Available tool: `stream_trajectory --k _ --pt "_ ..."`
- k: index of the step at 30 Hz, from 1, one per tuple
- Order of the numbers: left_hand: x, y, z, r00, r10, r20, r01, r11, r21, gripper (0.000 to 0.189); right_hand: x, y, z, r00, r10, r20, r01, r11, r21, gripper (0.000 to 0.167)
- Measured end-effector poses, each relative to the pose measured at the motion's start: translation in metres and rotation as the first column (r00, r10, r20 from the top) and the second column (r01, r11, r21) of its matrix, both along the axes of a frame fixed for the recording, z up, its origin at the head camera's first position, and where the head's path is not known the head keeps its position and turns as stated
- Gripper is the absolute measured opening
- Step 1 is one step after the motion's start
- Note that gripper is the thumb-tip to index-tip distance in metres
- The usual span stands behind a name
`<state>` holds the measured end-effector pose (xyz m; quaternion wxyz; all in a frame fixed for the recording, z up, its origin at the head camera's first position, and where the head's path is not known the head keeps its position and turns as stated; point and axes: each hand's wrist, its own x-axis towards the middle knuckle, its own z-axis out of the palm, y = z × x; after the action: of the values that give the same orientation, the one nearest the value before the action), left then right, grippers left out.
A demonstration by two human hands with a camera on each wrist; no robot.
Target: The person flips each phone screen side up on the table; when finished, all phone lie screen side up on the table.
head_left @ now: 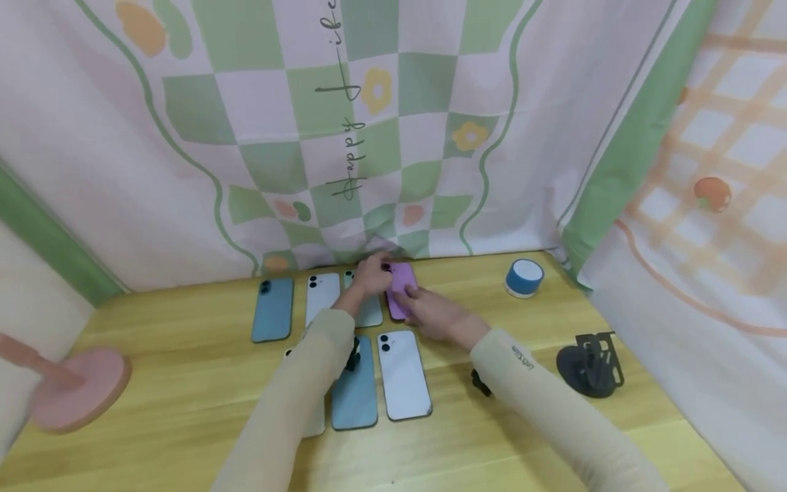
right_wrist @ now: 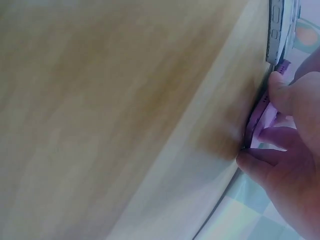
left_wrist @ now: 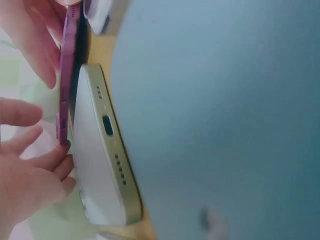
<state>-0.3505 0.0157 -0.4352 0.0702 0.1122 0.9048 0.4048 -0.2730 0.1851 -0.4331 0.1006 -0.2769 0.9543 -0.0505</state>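
Observation:
A purple phone lies back side up at the table's far edge, right end of the back row. My right hand grips it, thumb on the near end and fingers along the right side, as the right wrist view shows at the phone's edge. At its upper left corner my left hand touches the edge with its fingertips; in the left wrist view the thumb stands apart from the phone. Beneath the left hand and wrist, a pale green phone is partly covered.
Left in the back row are a white phone and a blue phone. Nearer are a blue phone, a white phone and one mostly hidden. A blue-white round container, black stand and pink base stand around.

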Motion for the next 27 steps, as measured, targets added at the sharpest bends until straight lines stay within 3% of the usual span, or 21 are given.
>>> stream_trajectory --k 4,12,21,27 --pt "-0.001 0.003 -0.002 0.996 0.084 -0.024 -0.083 0.995 0.053 0.056 0.0 0.001 -0.003 1.0 0.005 -0.003 -0.005 1.0 -0.026 0.067" --pt "0.001 0.008 0.0 0.984 0.178 -0.023 -0.177 0.983 0.047 0.049 0.009 0.004 0.001 1.0 0.01 0.006 -0.01 0.999 -0.049 0.062" --pt "0.002 0.005 -0.002 0.964 0.257 0.061 -0.26 0.964 0.049 0.033 0.012 0.004 0.003 1.0 0.001 0.03 0.0 0.998 -0.061 0.062" --pt "0.001 0.006 0.003 0.964 0.257 0.063 -0.261 0.964 0.05 0.033 0.011 0.009 0.006 0.998 -0.006 0.066 0.014 0.993 -0.116 0.063"
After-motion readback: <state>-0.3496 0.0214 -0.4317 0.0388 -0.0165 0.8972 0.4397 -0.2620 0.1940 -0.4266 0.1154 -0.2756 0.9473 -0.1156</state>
